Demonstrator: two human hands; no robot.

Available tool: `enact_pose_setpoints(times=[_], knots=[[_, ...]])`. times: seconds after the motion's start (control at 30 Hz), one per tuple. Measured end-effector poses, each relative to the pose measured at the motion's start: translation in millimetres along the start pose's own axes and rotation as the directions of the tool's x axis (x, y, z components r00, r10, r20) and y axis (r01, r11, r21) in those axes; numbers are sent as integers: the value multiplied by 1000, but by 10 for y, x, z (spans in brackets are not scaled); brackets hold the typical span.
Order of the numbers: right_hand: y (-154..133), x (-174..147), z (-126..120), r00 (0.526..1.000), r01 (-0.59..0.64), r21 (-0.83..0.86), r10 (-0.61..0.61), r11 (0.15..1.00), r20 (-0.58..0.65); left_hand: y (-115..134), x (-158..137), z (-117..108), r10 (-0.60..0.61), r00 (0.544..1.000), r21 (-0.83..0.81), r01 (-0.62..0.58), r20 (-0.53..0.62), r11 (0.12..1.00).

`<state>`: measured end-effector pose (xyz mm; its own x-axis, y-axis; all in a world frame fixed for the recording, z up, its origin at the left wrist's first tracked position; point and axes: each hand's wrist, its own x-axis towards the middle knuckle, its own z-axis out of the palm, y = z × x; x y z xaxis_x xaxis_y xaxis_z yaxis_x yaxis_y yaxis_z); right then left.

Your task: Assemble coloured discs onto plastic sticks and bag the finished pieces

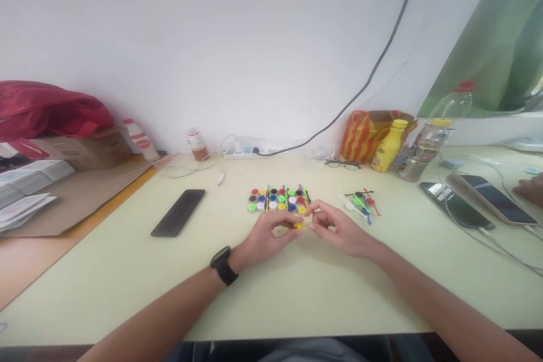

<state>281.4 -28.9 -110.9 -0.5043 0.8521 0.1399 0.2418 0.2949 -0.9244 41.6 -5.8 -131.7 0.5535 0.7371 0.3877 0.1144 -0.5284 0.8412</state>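
Note:
In front of me, my left hand (265, 237) pinches a small yellow plastic piece (298, 225) between thumb and fingertips, a little above the table. My right hand (341, 231) faces it from the other side with curled fingers, its thumb tip close to the yellow piece. Whatever lies between the right fingertips is too small to make out. Just beyond both hands are rows of small round caps (274, 198) in red, yellow, black, blue, white and green, with thin coloured sticks among them. To the right lies a loose group of coloured arrow-shaped pieces with discs (358, 202).
A black phone (178, 213) lies left of the hands. Glasses (343, 164), a yellow bottle (389, 146), a striped bag (356, 134) and a power strip (244, 153) stand along the back. Two phones (457, 206) with cables and another person's hand (530, 189) are at the right.

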Motion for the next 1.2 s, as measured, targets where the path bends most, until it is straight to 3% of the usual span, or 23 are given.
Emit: enact_pose_setpoints(times=[0.33,0.6,0.77,0.97,1.13,1.2], knots=[[26,12,-24,999,-32,0,32,999,18,95,-8,-19,101,995,167,-103,19,981],[37,15,-20,999,-36,-7,36,999,39,116,-8,-57,59,996,185,-70,62,980],[45,26,-22,999,-12,-3,12,1000,31,155,-3,-49,19,998,104,-25,59,994],[96,52,0,1000,-1,50,3,999,-28,196,12,-7,-74,984,-165,101,165,981],[128,72,5,963,79,-127,-109,989,-246,78,40,-5,-173,984,-247,175,32,953],[120,63,-4,949,100,-207,-156,973,-275,14,51,-16,-209,978,-275,196,-17,941]])
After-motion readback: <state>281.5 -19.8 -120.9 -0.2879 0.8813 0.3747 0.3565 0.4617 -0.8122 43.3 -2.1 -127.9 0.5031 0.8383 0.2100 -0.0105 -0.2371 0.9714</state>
